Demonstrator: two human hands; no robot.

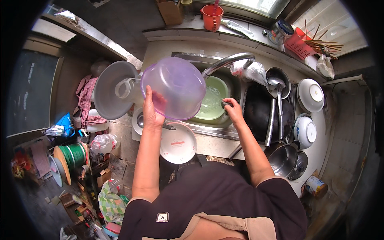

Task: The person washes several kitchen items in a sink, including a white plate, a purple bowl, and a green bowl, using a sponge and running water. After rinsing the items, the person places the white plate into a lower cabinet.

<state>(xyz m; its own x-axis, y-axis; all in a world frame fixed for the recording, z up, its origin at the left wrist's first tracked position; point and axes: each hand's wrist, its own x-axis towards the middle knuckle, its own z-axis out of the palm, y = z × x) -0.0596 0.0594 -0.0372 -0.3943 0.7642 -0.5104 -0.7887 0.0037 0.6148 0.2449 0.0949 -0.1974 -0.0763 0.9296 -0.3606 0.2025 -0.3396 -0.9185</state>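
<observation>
My left hand (pixel 154 108) grips the rim of a translucent purple plastic basin (pixel 177 87), held tilted with its rounded underside facing up. In my right hand (pixel 233 111) is a small dark scrubbing pad (pixel 226 103), pinched between thumb and fingers. That hand is over the right rim of a light green basin (pixel 213 96), which holds water and sits in the stainless steel sink (pixel 235 90). The purple basin hides part of the sink and of the green basin's left side. A curved metal faucet (pixel 228 61) arches over the sink.
Left of the sink stands a grey basin (pixel 112 93). Near the counter's front edge lies a white plate (pixel 178 147). A black wok (pixel 258 114), a saucepan (pixel 278 81) with a ladle, and upturned white bowls (pixel 310 94) crowd the right. A red cup (pixel 212 18) stands on the ledge.
</observation>
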